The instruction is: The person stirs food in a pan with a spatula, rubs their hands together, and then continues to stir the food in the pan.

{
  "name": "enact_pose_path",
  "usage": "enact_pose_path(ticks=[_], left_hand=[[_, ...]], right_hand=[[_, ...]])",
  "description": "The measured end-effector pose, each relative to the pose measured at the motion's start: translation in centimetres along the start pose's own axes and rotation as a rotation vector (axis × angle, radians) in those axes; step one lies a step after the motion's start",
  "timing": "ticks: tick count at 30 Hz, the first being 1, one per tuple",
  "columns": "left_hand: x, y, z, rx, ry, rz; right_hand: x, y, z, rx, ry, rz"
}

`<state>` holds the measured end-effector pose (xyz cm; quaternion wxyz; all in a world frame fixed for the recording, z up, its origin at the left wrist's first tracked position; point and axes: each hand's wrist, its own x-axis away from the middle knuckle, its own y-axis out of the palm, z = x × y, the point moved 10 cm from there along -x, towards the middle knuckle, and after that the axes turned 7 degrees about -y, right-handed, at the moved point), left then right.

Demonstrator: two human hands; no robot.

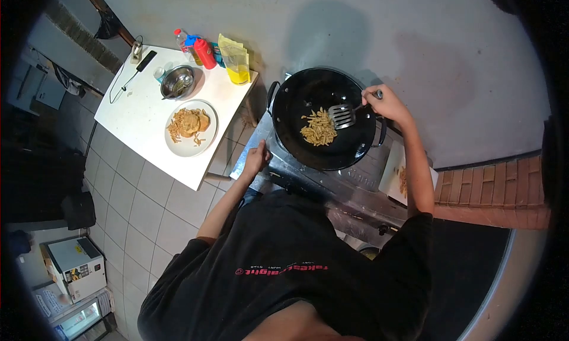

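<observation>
My right hand (387,104) is closed around the handle of a slotted spatula (342,116), held over the right side of a black wok (296,145). The spatula's metal blade touches the edge of a small heap of golden food pieces (319,128), which lies left of the wok's middle. The wok has two loop handles and sits on a metal stove (308,178). My left hand (256,157) rests at the stove's left edge with its fingers curled in, below and left of the wok.
A white table (136,127) on the left carries a plate (173,146) of food, a metal bowl (168,86), a red squeeze bottle (205,54) and a yellow bag (236,65). Right of the stove, a white surface (391,178) holds more golden pieces. A grey wall (409,38) stands behind the wok.
</observation>
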<state>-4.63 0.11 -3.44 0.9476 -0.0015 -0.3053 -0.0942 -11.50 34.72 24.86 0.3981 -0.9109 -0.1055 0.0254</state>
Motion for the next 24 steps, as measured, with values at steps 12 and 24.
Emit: enact_pose_path(ticks=[12,24], left_hand=[[-0.1,0.0,0.0,-0.009,-0.011,0.009],[0.1,0.1,0.0,0.016,-0.035,-0.001]], right_hand=[[5.2,4.8,-6.4,-0.109,-0.32,0.178],[8.9,4.7,-13.5,0.284,-0.321,0.031]])
